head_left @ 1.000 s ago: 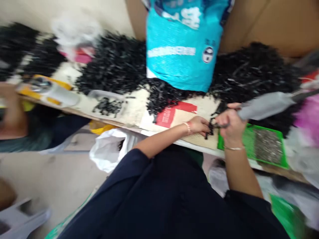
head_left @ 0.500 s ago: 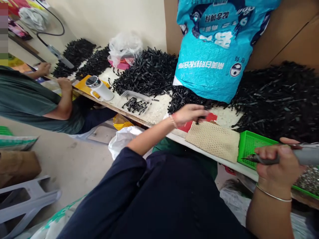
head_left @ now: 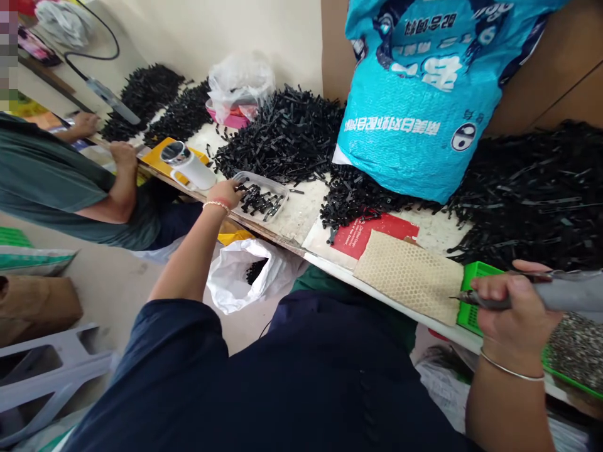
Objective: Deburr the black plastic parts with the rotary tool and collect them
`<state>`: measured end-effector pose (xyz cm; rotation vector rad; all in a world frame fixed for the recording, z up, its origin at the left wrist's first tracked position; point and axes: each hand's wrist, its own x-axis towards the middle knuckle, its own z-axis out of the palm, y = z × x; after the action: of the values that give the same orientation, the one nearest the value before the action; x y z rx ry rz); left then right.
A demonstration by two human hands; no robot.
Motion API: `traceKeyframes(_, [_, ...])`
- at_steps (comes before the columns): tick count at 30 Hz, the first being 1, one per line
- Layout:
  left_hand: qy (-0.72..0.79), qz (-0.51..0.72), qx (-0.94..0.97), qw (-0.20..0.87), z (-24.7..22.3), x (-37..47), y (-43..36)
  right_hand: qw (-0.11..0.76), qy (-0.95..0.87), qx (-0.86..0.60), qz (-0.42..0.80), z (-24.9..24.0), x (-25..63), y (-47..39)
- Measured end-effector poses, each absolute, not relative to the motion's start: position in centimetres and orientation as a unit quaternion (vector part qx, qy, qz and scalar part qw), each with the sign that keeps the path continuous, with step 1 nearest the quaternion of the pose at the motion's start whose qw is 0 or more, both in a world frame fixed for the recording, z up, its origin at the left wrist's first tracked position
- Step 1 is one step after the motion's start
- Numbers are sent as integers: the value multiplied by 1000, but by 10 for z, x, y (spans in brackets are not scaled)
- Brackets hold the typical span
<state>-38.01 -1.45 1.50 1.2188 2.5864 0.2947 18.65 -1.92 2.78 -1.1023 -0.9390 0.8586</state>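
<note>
Well apart, left hand [head_left: 226, 193] at edge of tray [head_left: 281, 196], grip unclear, right hand [head_left: 521, 311] gripping grey tool [head_left: 572, 294]

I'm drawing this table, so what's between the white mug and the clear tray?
In the head view, the person's left hand is between the white mug and the clear tray, partly over the tray.

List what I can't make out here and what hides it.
Left hand, head view: whether it grips anything; too small to tell.
Green basket, head view: its middle, behind the right hand and grey tool.
Grey tool, head view: rear end, cut off by the right edge.
Blue bag, head view: top, cut off by the upper edge.
White bag, head view: most of its inside, behind its own side.
</note>
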Motion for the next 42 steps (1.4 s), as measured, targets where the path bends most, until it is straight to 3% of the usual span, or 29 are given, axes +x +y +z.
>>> traceKeyframes(13, [887, 110, 449, -11, -8, -386, -14, 675, -397, -503, 366, 20, 196, -19])
traceKeyframes(19, [796, 137, 590, -20, 7, -344, 5, 664, -460, -490, 328, -15, 230, 13])
traceKeyframes(23, [742, 20, 670, 17, 10, -299, 46, 673, -512, -485, 224, -45, 251, 19])
traceKeyframes(26, [751, -102, 651, 40, 9, -276, 73, 661, -545, -511, 72, -64, 259, -2])
traceKeyframes(30, [741, -223, 628, 85, 9, -264, 90, 580, -583, -559, -105, -68, 256, -39])
traceKeyframes(36, [755, -161, 634, 40, 25, -249, 81, 462, -694, -543, -97, -27, 236, -32])
traceKeyframes(42, [817, -58, 573, 39, 43, -256, 70, 47, -811, -583, -3, -2, 225, 45])
